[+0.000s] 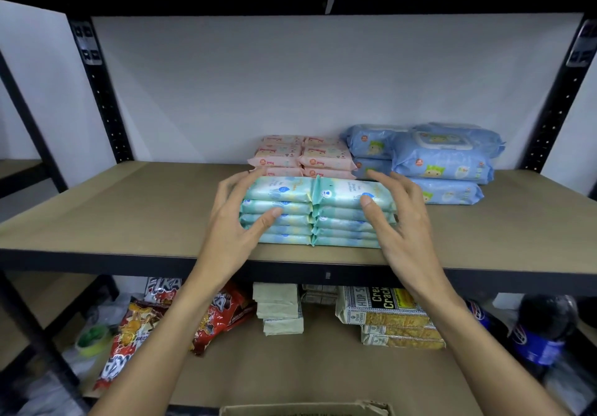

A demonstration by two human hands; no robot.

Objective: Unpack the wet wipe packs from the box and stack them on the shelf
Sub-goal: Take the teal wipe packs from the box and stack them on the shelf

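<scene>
Two side-by-side stacks of mint-green wet wipe packs (pixel 311 212) stand near the front edge of the brown shelf board (pixel 129 209). My left hand (pixel 232 222) is at the left end of the stacks, fingers spread and bent over the top pack, thumb against the front. At the right end, my right hand (pixel 400 218) does the same, thumb touching the top right pack. Neither hand grips a pack. The rim of the cardboard box (pixel 307 408) shows at the bottom edge.
Behind the green stacks lie pink wipe packs (pixel 303 154) and, to the right, larger blue wipe packs (pixel 442 160). The lower shelf holds red snack bags (pixel 139 331), paper-wrapped packs (pixel 279 309), cracker packs (pixel 387 315) and dark bottles (pixel 539 328). Black uprights frame both sides.
</scene>
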